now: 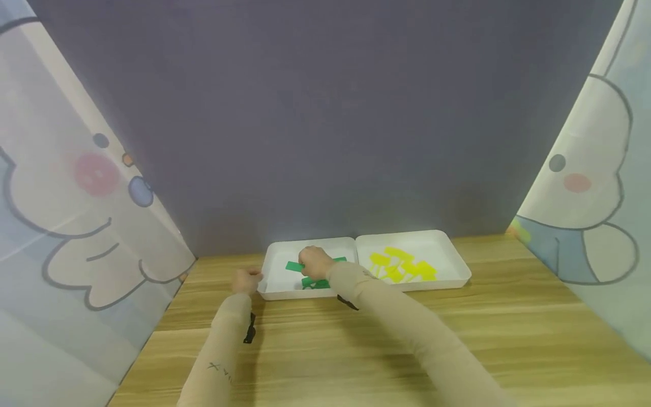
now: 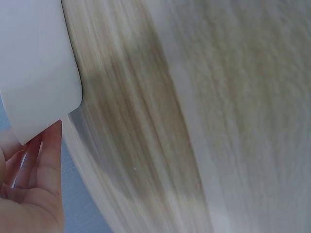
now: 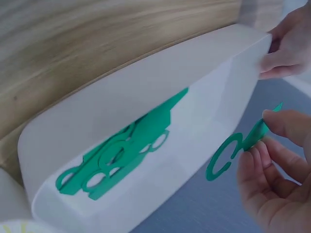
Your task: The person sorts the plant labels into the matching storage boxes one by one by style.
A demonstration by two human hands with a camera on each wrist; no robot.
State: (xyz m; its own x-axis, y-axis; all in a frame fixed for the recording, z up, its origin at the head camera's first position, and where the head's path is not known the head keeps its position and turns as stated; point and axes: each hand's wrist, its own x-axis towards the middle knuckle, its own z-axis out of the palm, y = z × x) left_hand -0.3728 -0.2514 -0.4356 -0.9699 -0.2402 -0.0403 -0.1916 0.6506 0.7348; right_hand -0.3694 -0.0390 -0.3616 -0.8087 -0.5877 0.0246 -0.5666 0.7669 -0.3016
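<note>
My right hand (image 1: 315, 263) is over the left white tray (image 1: 277, 260). Between thumb and fingers it pinches a flat green tag (image 3: 256, 135) with an open C-shaped ring at one end. Several more green tags with rings (image 3: 121, 150) lie overlapping on the tray floor, against the near wall. At the tray's left side, my left hand (image 1: 247, 280) grips the rim, its thumb on one side of the wall and fingers on the other. A close view of this hold on the tray corner (image 2: 43, 97) comes from the left wrist, where the hand (image 2: 34, 179) is partly cut off.
A second white tray (image 1: 452, 265) stands directly right of the first, with several yellow tags (image 1: 402, 265) spread in it. Both trays sit on a wood-grain table (image 1: 315, 350) near a dark grey back panel (image 1: 325, 124). Cartoon-printed curtains (image 1: 61, 271) hang at both sides.
</note>
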